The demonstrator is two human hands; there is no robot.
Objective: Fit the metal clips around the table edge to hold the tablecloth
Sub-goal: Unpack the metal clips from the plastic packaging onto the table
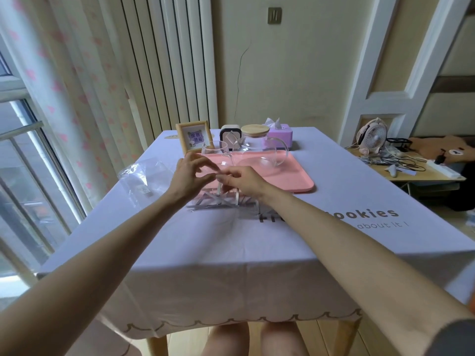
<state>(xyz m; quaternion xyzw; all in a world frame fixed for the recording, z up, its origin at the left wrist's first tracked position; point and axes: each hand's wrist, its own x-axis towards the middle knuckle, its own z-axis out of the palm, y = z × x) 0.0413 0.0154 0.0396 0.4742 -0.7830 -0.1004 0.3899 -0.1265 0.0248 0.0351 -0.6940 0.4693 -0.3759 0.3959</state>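
Observation:
A pale lilac tablecloth (231, 240) covers the table, its scalloped hem hanging over the near edge. Several flat metal clips (218, 201) lie in a loose pile at the table's middle. Both hands hover just above that pile. My right hand (241, 179) pinches one metal clip that stands up from the pile. My left hand (191, 173) meets it fingertip to fingertip, fingers curled, touching the top of the same clip. The clip's upper end is hidden between the fingers.
A pink tray (295, 181) with a glass cup (214, 150) and glass teapot (262, 150) sits just behind the hands. A crumpled clear plastic bag (144, 176) lies left. A picture frame (194, 138), tissue box (279, 134) stand at the back. A side table with a fan (372, 136) is right.

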